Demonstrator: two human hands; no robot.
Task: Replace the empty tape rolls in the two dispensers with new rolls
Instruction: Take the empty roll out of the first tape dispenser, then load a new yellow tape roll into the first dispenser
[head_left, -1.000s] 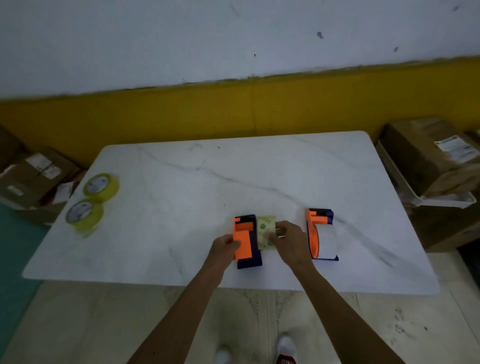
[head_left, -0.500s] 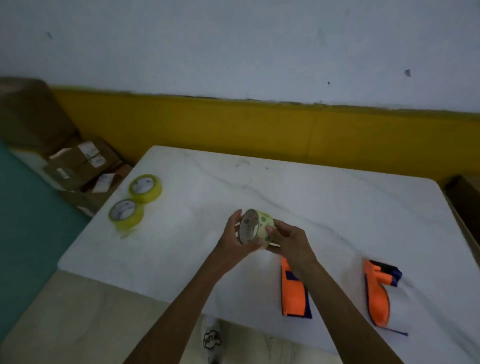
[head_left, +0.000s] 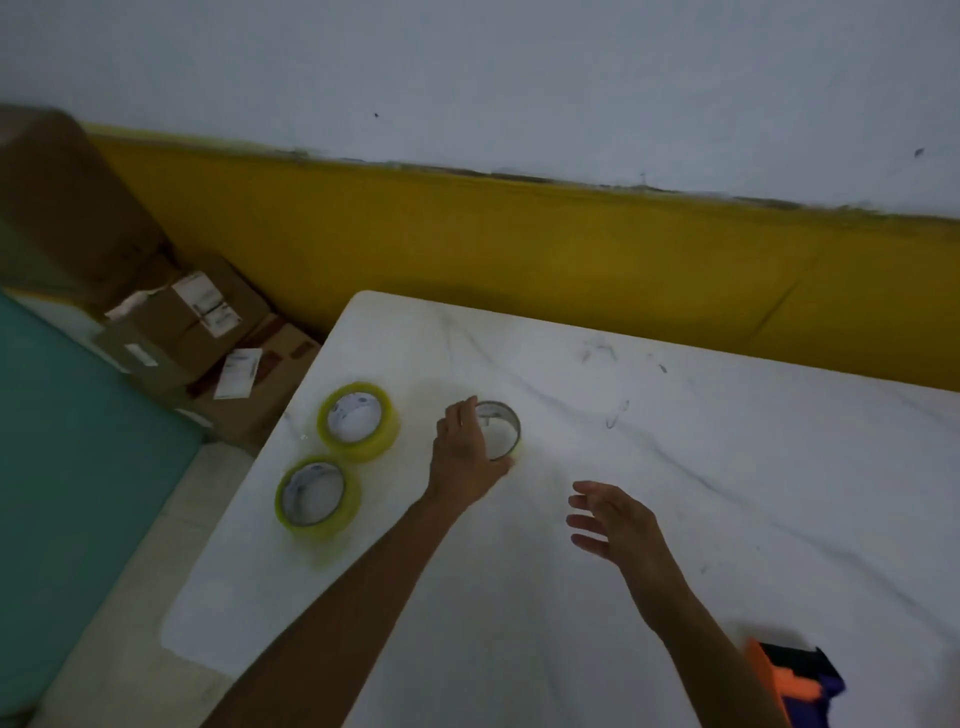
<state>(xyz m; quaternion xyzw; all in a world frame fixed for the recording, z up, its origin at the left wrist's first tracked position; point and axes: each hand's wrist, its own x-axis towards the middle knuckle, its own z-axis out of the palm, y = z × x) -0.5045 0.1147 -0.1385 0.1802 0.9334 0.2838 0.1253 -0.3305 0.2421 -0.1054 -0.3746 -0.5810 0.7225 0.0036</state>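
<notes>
On the white marble table (head_left: 675, 467) my left hand (head_left: 465, 457) rests against the empty tape roll (head_left: 501, 428), a thin grey core lying flat; its fingers curl round the core's left side. My right hand (head_left: 610, 517) hovers open to the right, holding nothing. Two full yellow tape rolls lie flat near the table's left edge, one farther (head_left: 358, 421) and one nearer (head_left: 317, 496). An orange and dark blue dispenser (head_left: 795, 680) shows at the bottom right, partly behind my right forearm. The second dispenser is out of view.
Cardboard boxes (head_left: 182, 327) are stacked on the floor left of the table, against a yellow and white wall. A teal surface (head_left: 62, 441) lies at the far left. The table's left and near edges are close to the rolls.
The view has swung left. Both hands held the empty roll above the table; now it lies on the table beside the full rolls, my left hand on it and my right hand off it.
</notes>
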